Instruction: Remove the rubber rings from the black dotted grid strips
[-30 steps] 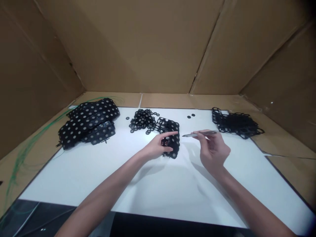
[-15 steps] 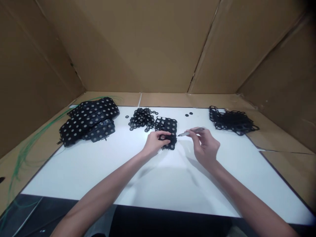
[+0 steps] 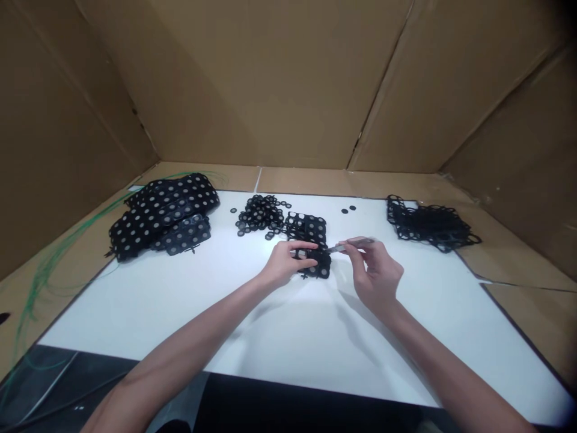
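My left hand (image 3: 285, 266) pinches the near edge of a black perforated sheet (image 3: 311, 231) dotted with pale discs, lying at the middle of the white board (image 3: 279, 325). My right hand (image 3: 376, 273) grips a slim silver tool (image 3: 354, 244) like a pen, its tip touching the sheet's right side near my left fingertips. Both hands meet over the sheet's near corner.
A stack of filled black sheets (image 3: 164, 216) lies at the far left. Loose black rings (image 3: 260, 214) are heaped behind the sheet. Emptied black lattices (image 3: 430, 225) pile at the far right. Two small discs (image 3: 348, 210) lie apart. Cardboard walls (image 3: 270, 84) enclose the board; green wire (image 3: 40, 282) trails left.
My left forefinger, earlier stretched out, has curled into a pinch on the sheet. My right hand has brought the tool leftward until its tip meets the sheet.
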The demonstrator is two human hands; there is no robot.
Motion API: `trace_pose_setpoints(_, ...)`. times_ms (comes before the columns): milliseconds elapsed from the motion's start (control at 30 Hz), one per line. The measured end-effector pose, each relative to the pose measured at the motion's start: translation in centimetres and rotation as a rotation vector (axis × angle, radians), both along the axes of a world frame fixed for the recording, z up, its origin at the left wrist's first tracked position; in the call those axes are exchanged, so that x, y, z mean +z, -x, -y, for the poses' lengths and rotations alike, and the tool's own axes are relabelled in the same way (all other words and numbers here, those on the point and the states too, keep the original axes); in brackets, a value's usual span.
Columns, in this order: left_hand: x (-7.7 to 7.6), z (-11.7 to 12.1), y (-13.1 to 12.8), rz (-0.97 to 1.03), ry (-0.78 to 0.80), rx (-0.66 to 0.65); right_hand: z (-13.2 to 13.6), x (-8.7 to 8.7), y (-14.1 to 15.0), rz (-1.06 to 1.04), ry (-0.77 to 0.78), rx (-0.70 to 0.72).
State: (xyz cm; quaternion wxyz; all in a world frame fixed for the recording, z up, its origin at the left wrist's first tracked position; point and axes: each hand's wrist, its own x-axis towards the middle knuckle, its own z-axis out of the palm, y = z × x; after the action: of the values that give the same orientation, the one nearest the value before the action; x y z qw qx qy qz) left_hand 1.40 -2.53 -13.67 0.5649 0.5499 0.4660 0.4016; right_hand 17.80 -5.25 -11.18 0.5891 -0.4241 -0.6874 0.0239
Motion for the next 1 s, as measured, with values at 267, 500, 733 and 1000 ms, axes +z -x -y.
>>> trace_pose_setpoints(267,0.01,0.17,0.05,-0.052,-0.127,0.022,0.21,0.02,0.19,-0.064,0.059,-0.023)
trace_pose_setpoints(500,0.43,0.28,0.00,-0.156,-0.128,0.038,0.75,0.43,0.37,-0.167,0.199,0.038)
trace_pose_setpoints(733,0.35,0.55,-0.05,-0.107,-0.061,0.030,0.62,0.38,0.42,-0.158,0.168,-0.073)
trace_pose_setpoints(1000,0.05,0.37,0.04,-0.154,-0.119,0.010,0.56,0.26,0.34,-0.133,0.150,-0.090)
